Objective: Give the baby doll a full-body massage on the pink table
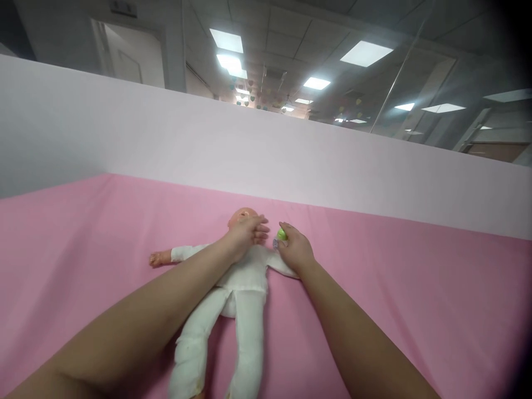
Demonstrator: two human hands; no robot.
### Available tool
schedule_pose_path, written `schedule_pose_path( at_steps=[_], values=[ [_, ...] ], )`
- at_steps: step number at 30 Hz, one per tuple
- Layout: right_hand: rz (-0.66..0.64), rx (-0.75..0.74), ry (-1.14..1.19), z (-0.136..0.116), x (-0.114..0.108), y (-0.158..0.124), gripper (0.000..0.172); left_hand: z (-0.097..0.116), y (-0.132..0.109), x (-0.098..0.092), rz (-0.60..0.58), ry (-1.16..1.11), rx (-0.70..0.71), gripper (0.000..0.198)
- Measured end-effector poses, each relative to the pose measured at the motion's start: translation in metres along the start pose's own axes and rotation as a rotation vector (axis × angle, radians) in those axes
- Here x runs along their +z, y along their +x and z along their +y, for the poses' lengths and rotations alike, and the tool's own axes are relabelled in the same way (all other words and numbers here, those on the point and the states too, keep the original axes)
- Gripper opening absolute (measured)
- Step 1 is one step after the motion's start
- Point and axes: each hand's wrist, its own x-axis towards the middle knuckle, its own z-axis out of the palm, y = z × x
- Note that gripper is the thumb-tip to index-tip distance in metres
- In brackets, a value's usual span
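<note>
A baby doll (249,271) in white cloth lies on its back, head away from me, arms spread to the sides. My left hand (245,235) is over the doll's neck and lower face, with its fingers stretched out toward the right and nothing visible in them. It covers part of the doll's head (241,213). Just right of the head, above the doll's arm on that side, my right hand (298,250) pinches a small round green thing with a clear part (282,234) between thumb and fingers. Its exact kind cannot be made out.
Under the doll spreads a pink sheet (394,288) with soft creases. A low white wall (249,144) borders it at the back, with glass panes above. Ceiling lights and a doorway (133,55) show beyond.
</note>
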Motion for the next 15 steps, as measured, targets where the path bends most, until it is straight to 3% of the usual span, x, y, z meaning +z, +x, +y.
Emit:
schedule_pose_path(
  at_steps=[3,7,15],
  values=[
    [-0.027,-0.05,0.006,-0.009,-0.001,-0.002,0.064,-0.011,-0.005,0.012,-0.052,-0.127,-0.17,0.041],
    [-0.045,-0.078,-0.01,-0.015,0.001,-0.006,0.065,-0.015,-0.004,0.005,-0.051,-0.226,-0.284,0.049],
    [-0.08,-0.086,-0.074,-0.02,0.006,-0.011,0.063,-0.019,0.003,-0.001,-0.083,-0.314,-0.338,0.042]
  ],
)
